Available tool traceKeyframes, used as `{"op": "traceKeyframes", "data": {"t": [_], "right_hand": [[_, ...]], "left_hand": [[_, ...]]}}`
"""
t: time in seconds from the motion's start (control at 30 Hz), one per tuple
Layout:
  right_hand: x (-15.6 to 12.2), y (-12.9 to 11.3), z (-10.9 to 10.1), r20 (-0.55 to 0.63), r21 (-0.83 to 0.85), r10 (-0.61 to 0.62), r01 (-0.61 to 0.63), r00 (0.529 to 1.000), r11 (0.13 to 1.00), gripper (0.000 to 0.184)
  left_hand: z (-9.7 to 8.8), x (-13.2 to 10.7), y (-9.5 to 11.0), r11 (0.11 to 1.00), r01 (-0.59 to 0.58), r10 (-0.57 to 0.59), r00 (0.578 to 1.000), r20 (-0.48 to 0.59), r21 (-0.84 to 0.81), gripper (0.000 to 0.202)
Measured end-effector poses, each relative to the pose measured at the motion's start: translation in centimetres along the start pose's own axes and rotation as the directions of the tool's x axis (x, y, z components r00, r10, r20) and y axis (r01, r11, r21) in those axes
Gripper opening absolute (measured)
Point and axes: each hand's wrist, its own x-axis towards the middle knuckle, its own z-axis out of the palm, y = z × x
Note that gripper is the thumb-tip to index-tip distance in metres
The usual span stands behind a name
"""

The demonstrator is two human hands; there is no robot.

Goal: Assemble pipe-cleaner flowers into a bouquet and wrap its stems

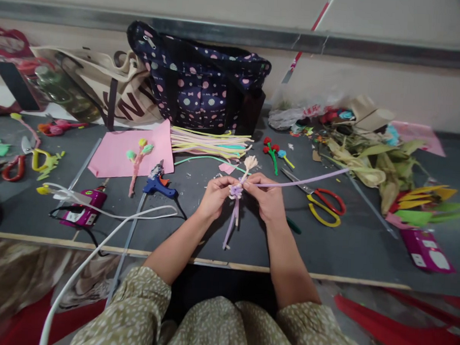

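My left hand and my right hand meet over the dark grey table, both pinched around a small pipe-cleaner flower with a cream tip and lilac petals. Its stems hang down between my hands. A long lilac pipe cleaner runs from my right fingers out to the right. Red-and-yellow scissors lie just right of my right hand.
A blue glue gun and pink paper with a finished flower lie left. Behind are a bundle of pipe cleaners, a polka-dot bag and a beige tote. Dried husks and coloured scraps crowd the right. White cables trail left.
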Motion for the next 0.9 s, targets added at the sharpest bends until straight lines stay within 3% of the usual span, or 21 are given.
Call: {"op": "traceKeyframes", "data": {"t": [0.17, 0.3, 0.5, 0.73, 0.9], "right_hand": [[0.0, 0.2, -0.2, -0.006, 0.018, 0.01, -0.009, 1.0, 1.0, 0.006], [0.1, 0.1, -0.4, -0.026, -0.102, -0.03, 0.027, 0.999, 0.994, 0.003], [0.0, -0.5, -0.5, 0.002, -0.292, -0.126, 0.121, 0.992, 0.949, 0.004], [0.0, -0.7, -0.6, 0.045, -0.194, -0.063, 0.07, 0.997, 0.978, 0.006], [0.1, -0.7, -0.7, 0.096, -0.034, 0.005, -0.002, 0.995, 0.999, 0.005]], "left_hand": [[-0.3, 0.4, -0.2, 0.988, 0.12, -0.115, 0.992, 0.058, -0.098, 0.018], [-0.6, 0.7, -0.3, 0.976, 0.186, -0.174, 0.979, 0.101, -0.113, 0.019], [-0.6, 0.8, -0.2, 0.991, 0.135, -0.135, 0.99, 0.045, -0.012, 0.023], [-1.0, 1.1, -0.4, 0.996, 0.08, -0.082, 0.995, 0.049, 0.049, 0.023], [-1.1, 0.9, -0.4, 0.997, 0.014, -0.022, 0.995, 0.098, 0.081, 0.022]]}}
